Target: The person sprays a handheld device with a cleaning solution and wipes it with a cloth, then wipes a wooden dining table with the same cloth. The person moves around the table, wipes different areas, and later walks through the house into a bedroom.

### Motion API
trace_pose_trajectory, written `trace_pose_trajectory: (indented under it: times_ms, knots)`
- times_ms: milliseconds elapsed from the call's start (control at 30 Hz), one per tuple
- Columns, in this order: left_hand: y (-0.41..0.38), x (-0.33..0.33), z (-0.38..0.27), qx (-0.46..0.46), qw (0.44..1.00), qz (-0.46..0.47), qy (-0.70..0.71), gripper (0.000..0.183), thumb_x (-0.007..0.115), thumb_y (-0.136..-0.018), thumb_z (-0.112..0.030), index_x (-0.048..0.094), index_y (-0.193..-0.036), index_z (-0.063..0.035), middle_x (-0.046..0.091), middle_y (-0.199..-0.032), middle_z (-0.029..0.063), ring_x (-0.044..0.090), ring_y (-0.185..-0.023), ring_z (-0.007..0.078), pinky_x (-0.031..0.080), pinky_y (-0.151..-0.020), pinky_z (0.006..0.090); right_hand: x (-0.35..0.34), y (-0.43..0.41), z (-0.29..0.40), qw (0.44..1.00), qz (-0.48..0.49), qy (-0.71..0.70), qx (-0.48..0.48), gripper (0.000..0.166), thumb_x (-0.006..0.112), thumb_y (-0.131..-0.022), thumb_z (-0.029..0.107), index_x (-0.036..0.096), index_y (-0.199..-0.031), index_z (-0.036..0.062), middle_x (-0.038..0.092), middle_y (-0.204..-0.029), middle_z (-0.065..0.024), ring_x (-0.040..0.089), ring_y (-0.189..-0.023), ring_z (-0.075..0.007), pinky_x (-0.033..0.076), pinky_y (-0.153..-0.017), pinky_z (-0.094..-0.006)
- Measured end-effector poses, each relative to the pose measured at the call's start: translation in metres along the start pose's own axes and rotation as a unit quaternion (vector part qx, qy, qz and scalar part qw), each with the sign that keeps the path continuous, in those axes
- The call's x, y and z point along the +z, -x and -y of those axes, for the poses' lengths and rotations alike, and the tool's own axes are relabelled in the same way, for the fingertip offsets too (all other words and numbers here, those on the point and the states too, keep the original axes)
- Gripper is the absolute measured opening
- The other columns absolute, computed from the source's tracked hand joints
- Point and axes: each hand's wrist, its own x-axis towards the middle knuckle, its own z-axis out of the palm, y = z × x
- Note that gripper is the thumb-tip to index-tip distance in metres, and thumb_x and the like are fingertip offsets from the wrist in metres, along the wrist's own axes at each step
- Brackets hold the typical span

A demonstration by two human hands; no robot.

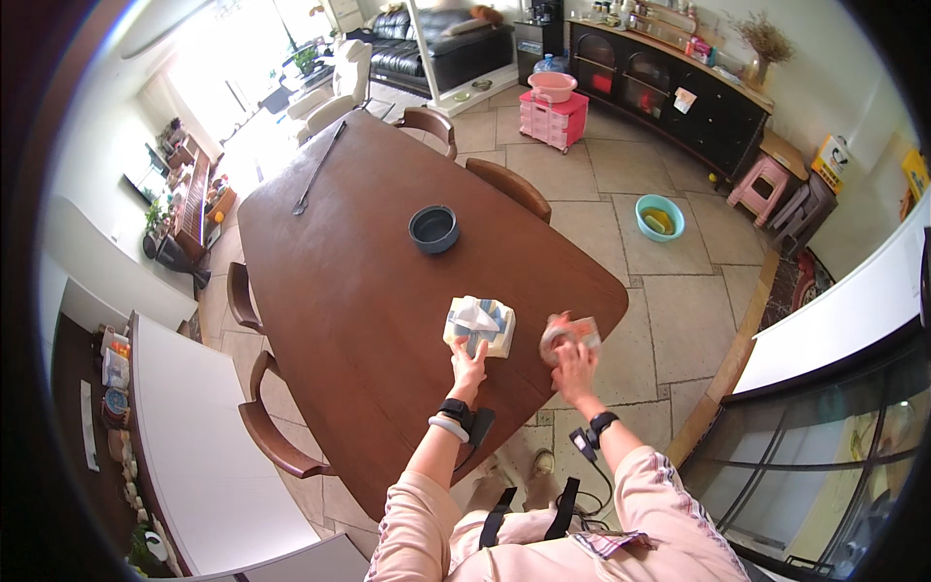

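Before me is a brown wooden table (378, 291). A soft tissue pack (498, 320) with a white tissue standing out of its top is near its right edge, and my left hand (469, 367) touches the pack's near side with fingers spread. Whether it grips the pack is unclear. My right hand (577, 367) holds a crumpled, blurred reddish and grey cloth (582, 329) at the table's right corner. A dark round bowl (434, 229) rests farther back on the table, and a long thin stick-like tool (320, 169) lies at the far left.
Wooden chairs (273, 429) stand around the table. On the tiled floor to the right is a light blue basin (660, 217) with yellowish contents. A pink wheeled crate (553, 116) carries a pink basin (553, 86) beside a black sideboard (654, 94). A cable hangs near my right wrist.
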Motion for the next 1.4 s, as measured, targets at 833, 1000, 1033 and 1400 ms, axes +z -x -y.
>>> trace_pose_trajectory:
  times_ms: [833,1000,1033,1400]
  knots:
    - [0.114,-0.21,0.094,0.063,0.969,-0.235,-0.05,0.039,0.059,-0.091,-0.008,0.048,-0.128,-0.0032,0.071,-0.096,0.0153,0.069,-0.085,0.0205,0.053,-0.076,0.0327,0.111,-0.149,0.101,0.994,0.015,0.077,-0.077,0.071,0.067,-0.078,0.031,0.042,-0.141,0.0124,0.033,-0.152,-0.0123,0.025,-0.143,-0.0333,0.036,-0.1,-0.0572]
    - [0.122,-0.198,0.075,0.023,0.935,-0.35,-0.061,0.019,0.062,-0.092,-0.012,0.063,-0.106,0.0003,0.071,-0.087,0.0152,0.069,-0.078,0.0229,0.054,-0.07,0.0349,0.104,-0.078,0.188,0.862,0.231,-0.105,-0.439,0.061,0.069,-0.081,0.032,0.049,-0.137,0.0166,0.034,-0.152,-0.0126,0.025,-0.145,-0.0275,0.038,-0.099,-0.0542]
    - [0.122,-0.197,0.075,0.016,0.931,-0.357,-0.07,0.018,0.062,-0.092,-0.012,0.064,-0.106,-0.0003,0.071,-0.087,0.0152,0.069,-0.078,0.0233,0.054,-0.07,0.0351,0.095,-0.076,0.193,0.812,0.269,-0.133,-0.501,0.059,0.069,-0.082,0.032,0.05,-0.137,0.0175,0.035,-0.152,-0.0127,0.026,-0.145,-0.0263,0.038,-0.098,-0.0536]
    - [0.126,-0.159,0.056,0.02,0.897,-0.404,-0.178,0.015,0.06,-0.09,-0.008,0.061,-0.104,-0.002,0.066,-0.095,0.0179,0.065,-0.085,0.0383,0.053,-0.07,0.0439,0.172,-0.231,0.217,0.966,0.171,-0.032,-0.191,0.082,0.065,-0.083,0.037,0.026,-0.151,0.0117,0.025,-0.156,-0.0079,0.021,-0.143,-0.033,0.031,-0.102,-0.0555]
